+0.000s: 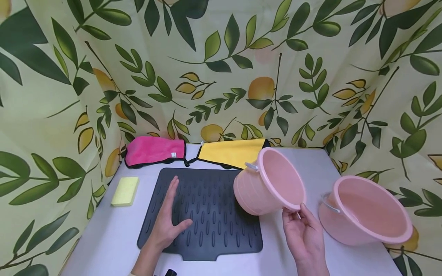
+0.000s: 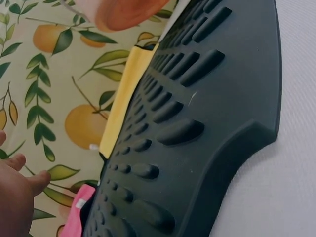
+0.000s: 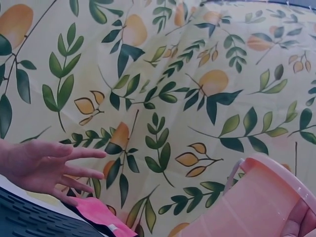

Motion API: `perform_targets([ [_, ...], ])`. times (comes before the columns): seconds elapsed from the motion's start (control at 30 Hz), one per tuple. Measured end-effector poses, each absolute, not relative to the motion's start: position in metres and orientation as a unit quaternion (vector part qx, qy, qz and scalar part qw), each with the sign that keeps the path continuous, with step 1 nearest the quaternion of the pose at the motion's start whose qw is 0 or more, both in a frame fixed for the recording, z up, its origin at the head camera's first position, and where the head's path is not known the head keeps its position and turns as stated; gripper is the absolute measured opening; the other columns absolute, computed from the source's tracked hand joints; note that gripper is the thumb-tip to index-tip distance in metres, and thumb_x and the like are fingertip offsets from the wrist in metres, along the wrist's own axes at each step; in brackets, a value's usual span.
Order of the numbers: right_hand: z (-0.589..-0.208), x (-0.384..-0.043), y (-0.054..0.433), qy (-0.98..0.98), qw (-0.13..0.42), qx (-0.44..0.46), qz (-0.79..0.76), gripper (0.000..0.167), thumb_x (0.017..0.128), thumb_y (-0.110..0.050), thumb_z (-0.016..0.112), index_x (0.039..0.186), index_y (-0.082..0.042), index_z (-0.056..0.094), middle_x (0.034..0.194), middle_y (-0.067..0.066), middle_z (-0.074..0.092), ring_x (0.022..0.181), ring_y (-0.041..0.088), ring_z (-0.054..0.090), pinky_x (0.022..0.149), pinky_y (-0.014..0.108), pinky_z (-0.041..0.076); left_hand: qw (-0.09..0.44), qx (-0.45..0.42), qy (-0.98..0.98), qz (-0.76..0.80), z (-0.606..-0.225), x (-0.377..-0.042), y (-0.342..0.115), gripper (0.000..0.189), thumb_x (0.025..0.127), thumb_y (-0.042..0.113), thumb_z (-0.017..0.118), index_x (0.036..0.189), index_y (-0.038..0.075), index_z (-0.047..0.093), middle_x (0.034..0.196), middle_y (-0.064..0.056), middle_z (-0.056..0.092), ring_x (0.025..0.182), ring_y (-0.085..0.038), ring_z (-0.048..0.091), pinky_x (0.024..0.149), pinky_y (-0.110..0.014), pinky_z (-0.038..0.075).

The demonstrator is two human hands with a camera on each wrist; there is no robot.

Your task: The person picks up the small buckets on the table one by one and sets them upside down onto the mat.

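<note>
My right hand [image 1: 304, 234] pinches the rim of a pink bucket [image 1: 248, 191], thumb and fingers at its near edge. The bucket is tilted with its mouth toward the right, overlapping the right side of a dark ridged mat [image 1: 207, 226] in the head view. In the right wrist view, fingers [image 3: 296, 219] grip the bucket's rim [image 3: 281, 173]. My left hand [image 1: 167, 222] is over the left part of the mat, fingers straight and thumb spread, holding nothing. In the left wrist view, part of the left hand [image 2: 17, 197] shows at the left edge.
A second pink bucket [image 1: 328, 222] stands at the right table edge. Pink [image 1: 155, 150] and yellow [image 1: 231, 152] cloths with black edging lie along the back. A pale yellow sponge [image 1: 125, 191] sits left of the mat. A small black object [image 1: 170, 272] shows at the front edge. Leaf-patterned fabric surrounds the table.
</note>
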State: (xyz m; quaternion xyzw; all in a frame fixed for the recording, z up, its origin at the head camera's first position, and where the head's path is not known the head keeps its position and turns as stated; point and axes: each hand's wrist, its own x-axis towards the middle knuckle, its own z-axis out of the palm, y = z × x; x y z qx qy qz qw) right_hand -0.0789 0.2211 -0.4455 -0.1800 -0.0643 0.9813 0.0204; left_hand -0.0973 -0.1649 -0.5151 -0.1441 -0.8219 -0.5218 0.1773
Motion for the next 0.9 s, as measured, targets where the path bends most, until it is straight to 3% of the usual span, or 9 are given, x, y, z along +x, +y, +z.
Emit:
perform_targets([
  [0.1,-0.446,-0.079,0.221,-0.052,0.016,-0.171,0.984,0.031,0.114,-0.006,0.051,0.145,-0.004,0.051,0.128,0.006,0.048,0.103,0.021,0.056,0.095,0.031,0.052,0.179,-0.146,-0.822,-0.52,-0.515,-0.098,-0.166,0.113,0.079,0.028,0.081,0.175,0.028,0.021,0.181,0.001,0.015,0.165,-0.027,0.017,0.112,-0.087,0.023],
  [0.3,-0.445,-0.079,0.218,-0.047,0.009,-0.171,0.984,0.028,0.114,-0.007,0.052,0.141,-0.002,0.052,0.128,0.006,0.047,0.103,0.021,0.056,0.095,0.03,0.052,0.179,-0.15,-0.82,-0.522,-0.515,-0.098,-0.166,0.113,0.079,0.028,0.081,0.175,0.027,0.022,0.181,0.0,0.016,0.164,-0.017,0.016,0.114,-0.085,0.024],
  [0.47,-0.441,-0.08,0.21,-0.072,0.007,-0.175,0.982,0.033,0.113,-0.009,0.055,0.145,-0.005,0.052,0.135,0.004,0.046,0.106,0.02,0.055,0.097,0.028,0.051,0.181,-0.155,-0.813,-0.531,-0.516,-0.097,-0.164,0.113,0.08,0.026,0.081,0.175,0.025,0.021,0.181,-0.001,0.017,0.164,-0.017,0.018,0.125,-0.06,0.029],
  [0.57,-0.442,-0.079,0.206,-0.051,-0.005,-0.148,0.988,0.028,0.114,-0.008,0.053,0.141,-0.002,0.052,0.13,0.006,0.048,0.104,0.022,0.056,0.095,0.03,0.052,0.174,-0.163,-0.798,-0.554,-0.518,-0.1,-0.161,0.112,0.081,0.024,0.081,0.175,0.021,0.021,0.181,-0.003,0.017,0.165,-0.021,0.017,0.127,-0.05,0.028],
  [0.77,-0.446,-0.075,0.197,-0.011,-0.038,-0.097,0.994,0.021,0.115,-0.008,0.047,0.134,0.002,0.051,0.118,0.01,0.051,0.1,0.026,0.056,0.092,0.032,0.052,0.143,-0.174,-0.749,-0.623,-0.523,-0.106,-0.143,0.11,0.082,0.019,0.078,0.175,0.019,0.019,0.18,-0.011,0.018,0.164,-0.029,0.02,0.123,-0.064,0.03],
  [0.9,-0.446,-0.075,0.192,-0.014,-0.04,-0.102,0.994,0.021,0.116,-0.009,0.046,0.135,0.001,0.049,0.121,0.009,0.051,0.1,0.025,0.056,0.091,0.031,0.052,0.117,-0.181,-0.716,-0.664,-0.525,-0.111,-0.127,0.106,0.087,0.019,0.076,0.176,0.023,0.018,0.18,-0.008,0.018,0.162,-0.038,0.023,0.121,-0.064,0.033],
])
